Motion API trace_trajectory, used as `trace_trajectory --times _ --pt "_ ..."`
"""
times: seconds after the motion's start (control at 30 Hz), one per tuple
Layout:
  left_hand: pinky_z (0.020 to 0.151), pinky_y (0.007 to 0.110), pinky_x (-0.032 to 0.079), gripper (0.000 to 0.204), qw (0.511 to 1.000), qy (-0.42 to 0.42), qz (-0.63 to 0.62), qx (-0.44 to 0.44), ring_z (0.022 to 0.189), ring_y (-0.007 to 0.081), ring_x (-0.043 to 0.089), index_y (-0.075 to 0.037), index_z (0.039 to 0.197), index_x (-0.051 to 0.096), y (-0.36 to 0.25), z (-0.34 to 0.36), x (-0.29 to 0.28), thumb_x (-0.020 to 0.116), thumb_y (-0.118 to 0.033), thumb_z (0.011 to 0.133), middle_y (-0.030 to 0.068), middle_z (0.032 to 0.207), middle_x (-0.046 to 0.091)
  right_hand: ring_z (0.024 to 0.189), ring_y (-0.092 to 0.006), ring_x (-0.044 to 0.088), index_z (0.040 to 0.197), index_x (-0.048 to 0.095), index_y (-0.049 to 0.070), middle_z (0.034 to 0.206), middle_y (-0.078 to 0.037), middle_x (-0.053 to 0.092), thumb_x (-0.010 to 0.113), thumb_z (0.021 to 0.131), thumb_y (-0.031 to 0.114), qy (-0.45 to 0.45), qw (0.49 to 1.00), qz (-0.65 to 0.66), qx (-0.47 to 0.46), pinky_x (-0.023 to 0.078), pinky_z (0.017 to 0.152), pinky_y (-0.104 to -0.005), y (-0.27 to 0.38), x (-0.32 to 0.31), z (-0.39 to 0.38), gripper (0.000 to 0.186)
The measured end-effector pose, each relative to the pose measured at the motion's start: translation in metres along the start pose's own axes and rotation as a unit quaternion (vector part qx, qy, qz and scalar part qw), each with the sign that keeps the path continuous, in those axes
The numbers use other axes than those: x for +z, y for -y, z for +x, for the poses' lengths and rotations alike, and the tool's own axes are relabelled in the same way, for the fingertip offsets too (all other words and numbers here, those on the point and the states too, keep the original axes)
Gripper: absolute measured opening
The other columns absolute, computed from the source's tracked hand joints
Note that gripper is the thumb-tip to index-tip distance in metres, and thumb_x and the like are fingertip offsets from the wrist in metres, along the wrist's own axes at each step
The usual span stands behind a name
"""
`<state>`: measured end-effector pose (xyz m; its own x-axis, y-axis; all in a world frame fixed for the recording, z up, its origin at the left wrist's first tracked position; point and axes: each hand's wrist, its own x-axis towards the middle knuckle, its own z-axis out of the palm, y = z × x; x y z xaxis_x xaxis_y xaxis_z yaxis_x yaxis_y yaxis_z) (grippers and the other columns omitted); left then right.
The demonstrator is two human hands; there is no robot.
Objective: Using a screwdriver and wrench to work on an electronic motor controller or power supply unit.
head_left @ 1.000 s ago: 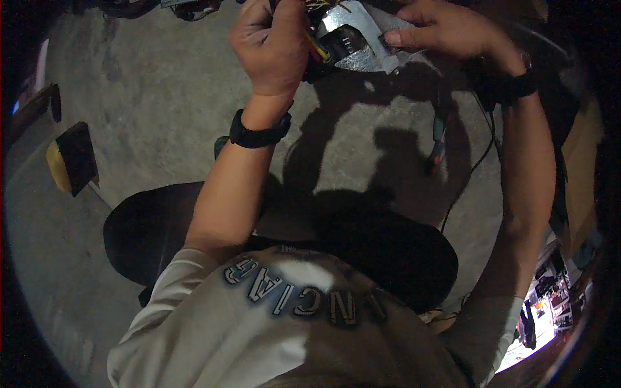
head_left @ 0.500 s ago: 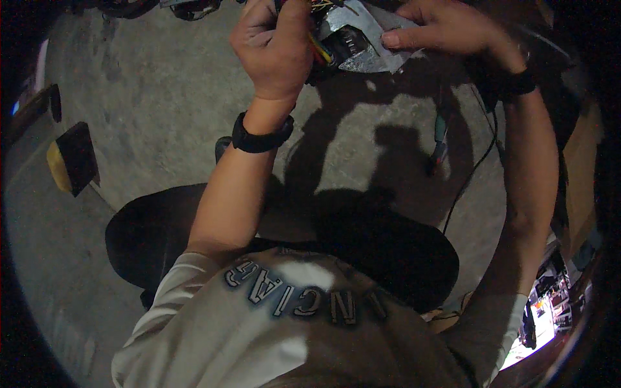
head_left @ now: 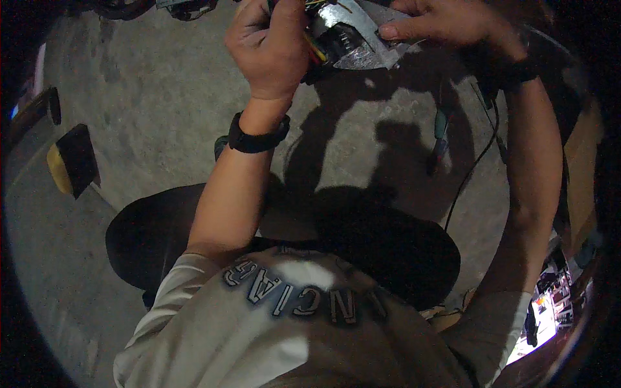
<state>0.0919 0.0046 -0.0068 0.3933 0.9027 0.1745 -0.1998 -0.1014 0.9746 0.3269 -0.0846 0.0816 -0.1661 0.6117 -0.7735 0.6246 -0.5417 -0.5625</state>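
At the top edge, my left hand (head_left: 270, 52) is closed around a bundle of coloured wires (head_left: 315, 52); red and yellow strands show beside its fingers. Right of it sits a shiny silver sheet-like piece (head_left: 365, 32) with an irregular cut-out, and dark parts (head_left: 346, 42) show through the opening. My right hand (head_left: 443, 24) pinches the right side of that piece, thumb lying on top and the other fingers partly out of sight. The upper part of the whole assembly is cut off by the picture's edge.
A slim green-handled tool (head_left: 441, 126) lies on the concrete floor (head_left: 162, 97), in shadow. A black cable (head_left: 475, 161) curves beside my right forearm. At far left stands a black and yellow block (head_left: 74, 161). Cardboard (head_left: 582, 174) rises at the right; dark objects (head_left: 187, 8) line the top left.
Both hands and the silver piece have shifted slightly up and a little left in the picture. The grip of each hand looks the same.
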Motion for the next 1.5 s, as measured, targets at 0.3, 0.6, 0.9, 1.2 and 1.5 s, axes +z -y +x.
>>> trace_trajectory --times 0.3,0.6,0.9,1.2,1.5 --pt "0.064 0.024 0.046 0.013 1.000 -0.004 -0.008 -0.001 0.072 0.0082 0.059 -0.002 0.095 0.068 -0.004 -0.001 0.011 0.065 -0.015 0.094 -0.0004 0.082 0.066 0.092 -0.0180 0.064 0.118 0.068 0.000 0.101 -0.008 0.071 0.060 0.099 0.051 0.075 0.997 0.019 -0.001 0.052 0.081 -0.0349 -0.010 -0.007 0.004 0.055" --pt "0.068 0.023 0.045 0.016 0.999 0.008 0.049 0.012 0.075 0.0075 0.057 -0.002 0.100 0.070 -0.008 0.004 0.010 0.063 -0.015 0.094 -0.0011 0.083 0.065 0.085 -0.0161 0.062 0.112 0.069 -0.001 0.093 -0.005 0.068 0.060 0.098 0.053 0.162 0.986 0.021 -0.040 0.051 0.074 -0.0343 0.019 -0.028 0.005 0.056" --pt "0.066 0.023 0.045 0.015 0.999 0.019 0.043 0.000 0.074 0.0078 0.059 -0.002 0.098 0.069 -0.007 0.003 0.004 0.063 -0.015 0.095 -0.0002 0.085 0.067 0.077 -0.0161 0.061 0.106 0.071 0.001 0.084 -0.004 0.067 0.063 0.095 0.057 0.071 0.997 0.029 -0.016 0.050 0.067 -0.0331 0.003 0.000 0.009 0.058" --pt "0.068 0.024 0.049 0.015 1.000 0.019 0.002 0.017 0.076 0.0098 0.063 -0.003 0.098 0.068 -0.007 0.006 0.003 0.063 -0.016 0.095 0.0010 0.086 0.068 0.071 -0.0161 0.061 0.099 0.072 0.002 0.078 -0.006 0.066 0.064 0.094 0.058 0.019 1.000 -0.009 -0.017 0.048 0.061 -0.0338 0.022 0.004 -0.015 0.057" --pt "0.068 0.025 0.049 0.016 1.000 0.023 -0.009 0.019 0.076 0.0096 0.061 -0.003 0.100 0.068 -0.011 0.005 0.008 0.063 -0.017 0.095 0.0008 0.087 0.068 0.056 -0.0206 0.054 0.085 0.071 -0.002 0.062 -0.006 0.059 0.060 0.091 0.066 -0.137 0.979 0.044 -0.148 0.043 0.054 -0.0400 -0.027 0.070 0.001 0.069"
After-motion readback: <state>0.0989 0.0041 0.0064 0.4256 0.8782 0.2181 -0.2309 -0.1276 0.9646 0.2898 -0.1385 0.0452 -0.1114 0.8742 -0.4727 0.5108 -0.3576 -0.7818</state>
